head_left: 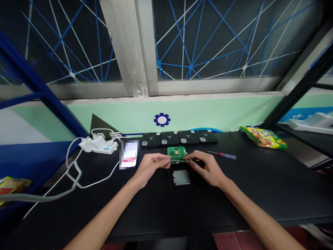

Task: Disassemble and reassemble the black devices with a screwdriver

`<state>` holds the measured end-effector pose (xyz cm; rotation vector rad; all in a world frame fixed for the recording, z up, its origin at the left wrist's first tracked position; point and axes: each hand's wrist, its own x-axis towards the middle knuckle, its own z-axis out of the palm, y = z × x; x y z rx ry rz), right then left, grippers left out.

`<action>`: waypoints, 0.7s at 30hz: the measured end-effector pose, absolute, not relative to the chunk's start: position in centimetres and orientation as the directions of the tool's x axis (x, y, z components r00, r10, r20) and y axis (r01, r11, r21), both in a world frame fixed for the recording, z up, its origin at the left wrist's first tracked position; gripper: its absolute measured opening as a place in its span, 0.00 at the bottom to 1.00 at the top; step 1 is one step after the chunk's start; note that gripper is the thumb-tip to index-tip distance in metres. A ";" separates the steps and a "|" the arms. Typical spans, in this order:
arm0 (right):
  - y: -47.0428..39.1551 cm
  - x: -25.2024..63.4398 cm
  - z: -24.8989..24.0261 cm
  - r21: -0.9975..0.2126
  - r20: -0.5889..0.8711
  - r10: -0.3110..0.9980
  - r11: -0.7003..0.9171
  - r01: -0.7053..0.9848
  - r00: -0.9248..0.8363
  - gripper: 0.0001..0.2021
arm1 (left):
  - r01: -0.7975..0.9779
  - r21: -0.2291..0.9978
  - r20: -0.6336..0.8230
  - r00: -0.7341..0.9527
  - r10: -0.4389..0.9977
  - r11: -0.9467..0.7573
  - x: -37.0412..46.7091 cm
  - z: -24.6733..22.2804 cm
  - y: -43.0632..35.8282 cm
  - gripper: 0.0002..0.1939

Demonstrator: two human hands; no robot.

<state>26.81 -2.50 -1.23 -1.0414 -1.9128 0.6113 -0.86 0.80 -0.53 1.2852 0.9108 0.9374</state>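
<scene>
A green circuit board [177,152] lies in a black case in the middle of the desk. My right hand [206,166] is closed around a screwdriver [179,160] with a dark and yellow handle, its thin shaft pointing left across the board's near edge. At the shaft's tip, the fingers of my left hand [153,166] are pinched together; whatever they hold is too small to tell. Just nearer to me lies a square grey metal plate [181,177] with a dark notched border.
Behind the board several flat black boxes [169,138] stand in a row. On the left are a lit phone [131,152] and a white power strip [104,147] with cables. To the right lie another screwdriver [226,156] and a yellow-green snack bag [264,138].
</scene>
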 end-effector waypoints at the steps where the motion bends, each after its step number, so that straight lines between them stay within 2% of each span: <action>1: -2.5 26.9 -1.3 -0.750 0.439 0.855 0.518 0.411 -0.275 0.08 | -0.061 0.997 -0.027 0.367 0.930 0.053 -1.0 -0.6 0.9 0.13; 4: -2.4 26.9 -1.3 -0.838 0.426 0.886 0.463 0.290 -0.183 0.08 | -0.067 0.996 -0.022 0.375 0.927 0.051 -1.2 -0.8 1.0 0.14; 7: -2.1 26.8 -1.4 -0.926 0.363 0.928 0.370 0.076 -0.089 0.12 | -0.069 0.996 -0.030 0.373 0.928 0.060 -1.2 -0.8 1.0 0.14; 10: -1.7 26.7 -1.2 -0.955 0.290 0.956 0.287 -0.076 -0.038 0.13 | -0.078 0.992 -0.055 0.409 0.911 0.095 -0.9 -0.7 0.8 0.17; 16: -1.4 25.9 0.0 -0.935 0.295 0.955 0.284 -0.211 -0.023 0.13 | -0.084 0.983 -0.108 0.451 0.886 0.162 -0.3 -0.3 0.1 0.21; 21: -1.0 24.3 2.0 -0.918 0.334 0.939 0.306 -0.253 -0.076 0.13 | -0.146 0.969 -0.109 0.471 0.875 0.199 -0.4 0.0 0.4 0.20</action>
